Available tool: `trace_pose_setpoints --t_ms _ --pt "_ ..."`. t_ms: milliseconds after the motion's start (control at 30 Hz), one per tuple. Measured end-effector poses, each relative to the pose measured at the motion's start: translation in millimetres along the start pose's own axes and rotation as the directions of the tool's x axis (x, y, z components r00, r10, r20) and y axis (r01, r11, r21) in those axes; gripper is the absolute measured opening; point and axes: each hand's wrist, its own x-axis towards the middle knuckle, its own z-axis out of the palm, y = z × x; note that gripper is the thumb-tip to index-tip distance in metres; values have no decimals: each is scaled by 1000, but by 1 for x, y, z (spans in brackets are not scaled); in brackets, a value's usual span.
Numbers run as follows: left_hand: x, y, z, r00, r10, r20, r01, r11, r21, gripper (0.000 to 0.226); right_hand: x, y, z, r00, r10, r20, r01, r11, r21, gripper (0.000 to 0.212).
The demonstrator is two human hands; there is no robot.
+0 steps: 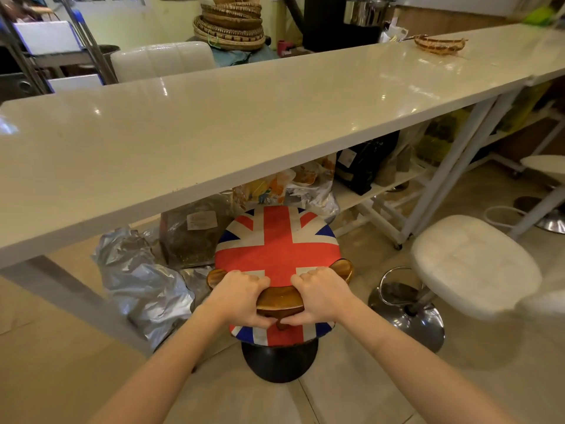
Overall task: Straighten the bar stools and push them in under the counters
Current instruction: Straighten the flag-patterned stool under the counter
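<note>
A bar stool with a Union Jack seat (276, 243) and a low wooden backrest (279, 296) stands on a black round base (279, 362), its front part tucked under the long white counter (214, 123). My left hand (241, 298) and my right hand (318, 296) both grip the wooden backrest, side by side. To the right, a white padded stool (470, 264) on a chrome base (409, 319) stands out from the counter. Another white stool (544, 166) shows at the far right edge.
Under the counter lie crumpled silver foil bags (137, 280), a brown sack (192, 237) and printed bags on a low white shelf (376, 188). A woven tray (440, 44) rests on the counter's far right. Baskets and a white chair back stand behind the counter.
</note>
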Motion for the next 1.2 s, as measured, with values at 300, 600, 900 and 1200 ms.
trace_pose_setpoints --t_ms 300,600,900,1200 --pt "10 23 4 995 -89 -46 89 996 2 54 -5 32 2 992 -106 -63 107 994 20 71" --pt "32 68 7 951 -304 -52 304 953 -6 52 -8 82 7 958 -285 -39 287 957 49 73" --pt "55 99 6 897 -436 -77 437 900 -7 53 -6 119 5 903 -430 -18 430 903 16 71" --pt "53 97 5 884 -465 -43 466 885 -3 48 -6 114 7 897 -440 -40 441 897 18 69"
